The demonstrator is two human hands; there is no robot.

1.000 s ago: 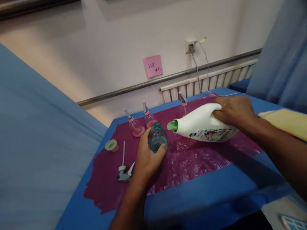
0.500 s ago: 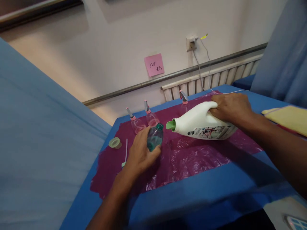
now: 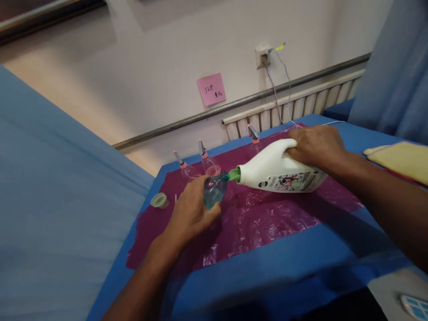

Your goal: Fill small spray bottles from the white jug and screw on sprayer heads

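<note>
My left hand [image 3: 194, 205] is wrapped round a small clear bottle [image 3: 214, 191] with a green neck and greenish liquid inside, tilted to the right. In my right hand [image 3: 314, 142] is the handle of a large white detergent jug [image 3: 281, 171], tipped almost onto its side. The jug's green spout [image 3: 234, 174] meets the mouth of the small bottle. Whether liquid flows between them I cannot make out. Behind my left hand stand two clear spray bottles [image 3: 210, 166] with pink collars and grey triggers. A third spray bottle [image 3: 254, 141] is partly hidden behind the jug.
A purple plastic sheet [image 3: 254, 227] covers much of the blue table [image 3: 234, 285]. A pale green cap [image 3: 159, 200] lies at the left, a yellow cloth [image 3: 399, 158] at the right. Blue curtains [image 3: 60, 191] hang at both sides; a power cord [image 3: 274, 96] runs down the wall.
The small bottle has tilted further right, and its mouth and the jug's spout have come together. A white tube near the left hand is now mostly hidden behind it.
</note>
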